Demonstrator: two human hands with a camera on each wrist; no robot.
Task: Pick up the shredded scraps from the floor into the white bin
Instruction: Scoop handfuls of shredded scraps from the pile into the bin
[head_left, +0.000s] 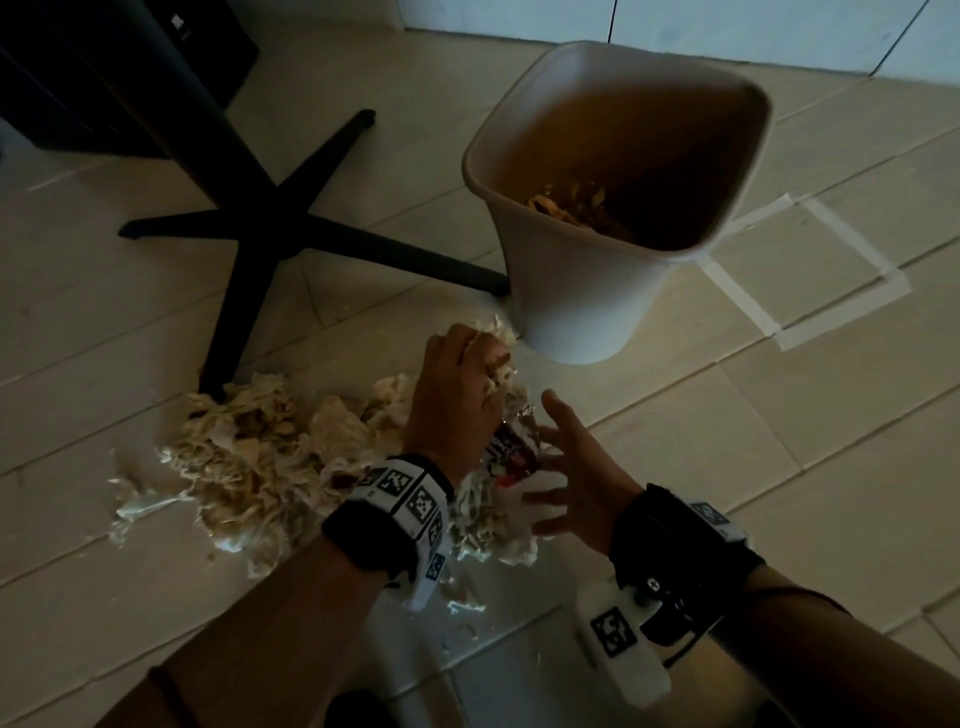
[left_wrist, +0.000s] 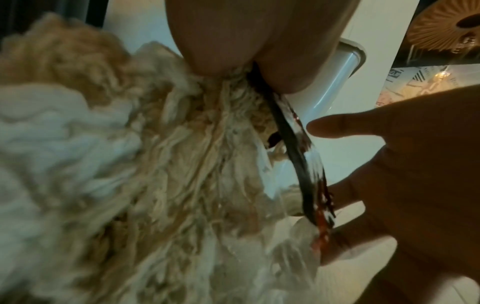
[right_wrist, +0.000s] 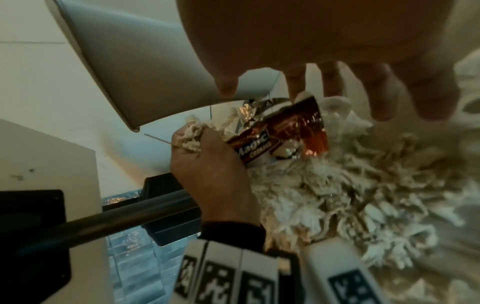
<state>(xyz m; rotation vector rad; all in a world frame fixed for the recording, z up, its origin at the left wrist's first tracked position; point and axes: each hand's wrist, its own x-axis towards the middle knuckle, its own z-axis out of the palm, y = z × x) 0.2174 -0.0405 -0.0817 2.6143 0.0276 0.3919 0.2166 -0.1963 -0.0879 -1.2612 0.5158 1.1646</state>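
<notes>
Hands work low over pale floor tiles (head_left: 779, 441), two of them, each with a black wrist strap carrying printed markers. The right hand (head_left: 576, 467) is spread, fingers straight, palm toward a shiny red-brown snack wrapper (head_left: 511, 452), holding nothing. The left hand (head_left: 457, 395) is curled round a clump of cream shredded paper scraps (head_left: 249, 452) and pinches that wrapper with it; the rest of the scraps lie in one loose heap on the tiles, left of and under both hands. Just beyond stands one white plastic bin (head_left: 571, 301), upright and open, with a small layer of scraps (head_left: 571, 208) at its bottom. Left of the bin, a black star-shaped chair base (head_left: 270, 244) rests on the floor. White tape strips (head_left: 810, 291) mark a square on the tiles right of the bin.
</notes>
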